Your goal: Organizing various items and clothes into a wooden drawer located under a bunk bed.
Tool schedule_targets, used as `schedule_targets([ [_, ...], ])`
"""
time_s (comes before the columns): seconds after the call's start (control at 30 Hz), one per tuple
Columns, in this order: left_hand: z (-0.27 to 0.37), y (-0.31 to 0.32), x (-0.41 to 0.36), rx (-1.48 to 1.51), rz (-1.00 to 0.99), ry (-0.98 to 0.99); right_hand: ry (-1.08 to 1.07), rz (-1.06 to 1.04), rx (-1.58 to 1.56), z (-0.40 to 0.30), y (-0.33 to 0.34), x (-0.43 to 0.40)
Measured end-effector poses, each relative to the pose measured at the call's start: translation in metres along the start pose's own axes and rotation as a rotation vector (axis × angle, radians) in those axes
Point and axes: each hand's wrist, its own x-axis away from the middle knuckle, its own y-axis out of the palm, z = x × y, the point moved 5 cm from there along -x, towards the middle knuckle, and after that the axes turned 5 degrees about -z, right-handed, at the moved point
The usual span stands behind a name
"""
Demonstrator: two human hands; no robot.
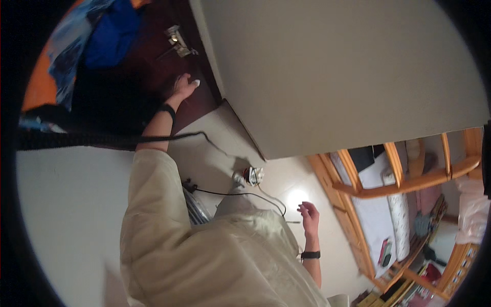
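My left hand (pixel 185 87) reaches out to a dark red door (pixel 197 92), a little below its metal handle and lock plate (pixel 178 42). A small white piece (pixel 196 83), perhaps tissue or cloth, is pinched at its fingertips; whether it touches the door I cannot tell. Lower on the right, my right hand (pixel 310 215) hangs over the pale floor (pixel 276 163) with its fingers loosely bent and apart, and nothing shows in it. Dark bands circle both wrists. A blue cloth or bag (pixel 113 34) hangs on the door beside clear plastic (pixel 71 57).
A grey wall (pixel 337 76) meets the door frame. To the right stands a wooden bunk bed (pixel 406 188) with a guard rail and bedding. A black cable (pixel 245 194) loops past my legs, and a striped plastic bag (pixel 197 207) rests beside them.
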Motion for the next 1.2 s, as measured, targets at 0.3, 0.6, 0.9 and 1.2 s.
schedule_targets([
  [0.3,-0.151,0.069,0.064,0.223,-0.207,-0.022,0.006,0.116,-0.044,0.022,-0.002,0.043],
  [0.6,-0.183,0.015,0.140,0.159,-0.046,0.039,0.080,0.155,-0.154,0.095,-0.013,0.098],
  [0.9,-0.153,0.032,0.133,0.199,-0.087,-0.033,0.100,0.308,-0.153,0.100,-0.040,0.119],
  [1.2,0.022,-0.071,0.075,-0.231,0.174,0.082,0.122,0.368,-0.161,0.119,-0.044,0.111],
])
